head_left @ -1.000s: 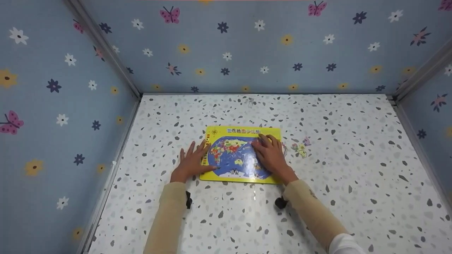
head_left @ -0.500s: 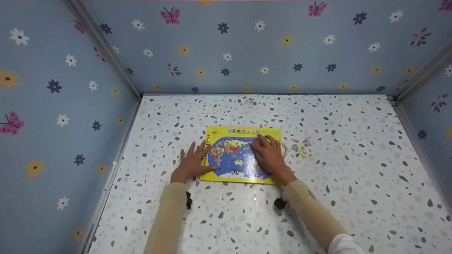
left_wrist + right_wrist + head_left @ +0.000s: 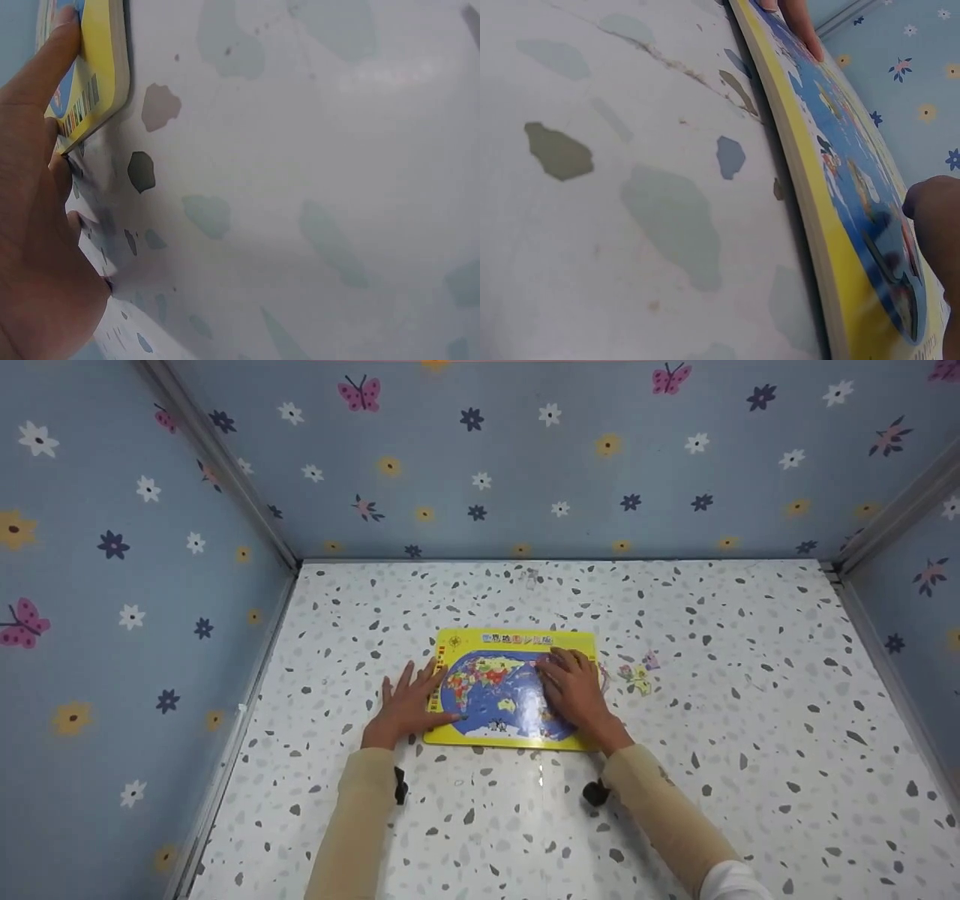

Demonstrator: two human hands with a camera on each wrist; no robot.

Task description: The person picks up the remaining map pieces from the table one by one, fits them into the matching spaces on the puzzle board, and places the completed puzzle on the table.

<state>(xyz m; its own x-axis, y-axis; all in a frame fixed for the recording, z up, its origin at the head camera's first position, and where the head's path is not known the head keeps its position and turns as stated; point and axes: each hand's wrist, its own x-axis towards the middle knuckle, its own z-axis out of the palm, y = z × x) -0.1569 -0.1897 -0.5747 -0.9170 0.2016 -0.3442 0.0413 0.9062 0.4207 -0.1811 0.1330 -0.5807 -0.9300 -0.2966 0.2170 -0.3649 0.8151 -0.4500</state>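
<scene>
A yellow-bordered world map puzzle board (image 3: 517,690) lies flat on the speckled table. My left hand (image 3: 409,705) rests spread at its left edge, thumb (image 3: 56,56) across the map and the other fingers along the border and table. Over the right part of the map is my right hand (image 3: 577,690), fingers bent down onto the upper right of the blue area. In the right wrist view the thumb (image 3: 934,217) is close over the map, beside a dark recess (image 3: 889,259). I cannot tell whether a piece is between the right fingertips.
Several small puzzle pieces (image 3: 640,680), yellow, pink and green, lie just right of the board. Blue flowered panels (image 3: 555,457) wall the table at the back and both sides. A dark strapped device (image 3: 596,793) sits at the right wrist.
The right hand's fingers shift very slightly at the upper right of the map. The left hand, the board and the loose pieces stay in place.
</scene>
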